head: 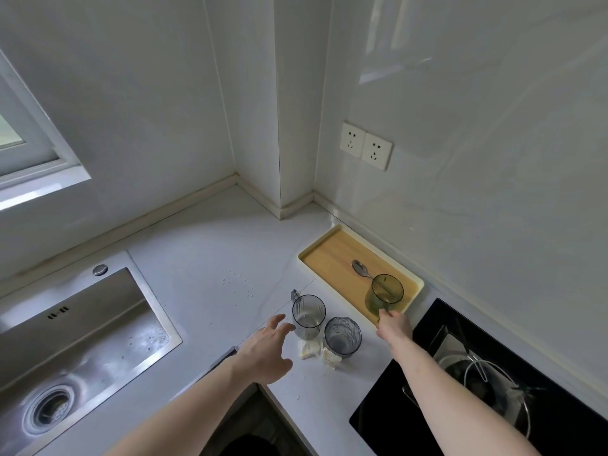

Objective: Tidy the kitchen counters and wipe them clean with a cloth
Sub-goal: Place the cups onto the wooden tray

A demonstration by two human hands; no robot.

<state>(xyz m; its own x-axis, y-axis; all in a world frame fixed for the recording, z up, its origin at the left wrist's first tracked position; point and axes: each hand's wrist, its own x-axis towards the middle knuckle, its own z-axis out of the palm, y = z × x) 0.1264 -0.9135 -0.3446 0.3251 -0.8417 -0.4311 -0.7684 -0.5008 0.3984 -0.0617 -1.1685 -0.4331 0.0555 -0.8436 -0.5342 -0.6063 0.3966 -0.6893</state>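
Observation:
A green translucent cup (385, 296) stands on the near end of a wood-lined tray (329, 255) by the right wall, and my right hand (394, 325) is shut on its handle. A metal spoon (360, 268) lies on the tray behind the cup. On the white counter (204, 258) stand a clear grey handled cup (307, 315) and a ribbed grey glass (342, 337). My left hand (266, 352) hovers open just left of the handled cup, fingers spread. Crumpled pale scraps (311, 350) lie between the two cups. Small white crumbs (237, 279) dot the counter.
A steel sink (82, 340) with a drain strainer fills the left side. A black hob (493, 383) with a wire pan support sits at the lower right. Two wall sockets (367, 146) are above the tray. A wall pillar juts out at the counter's back corner.

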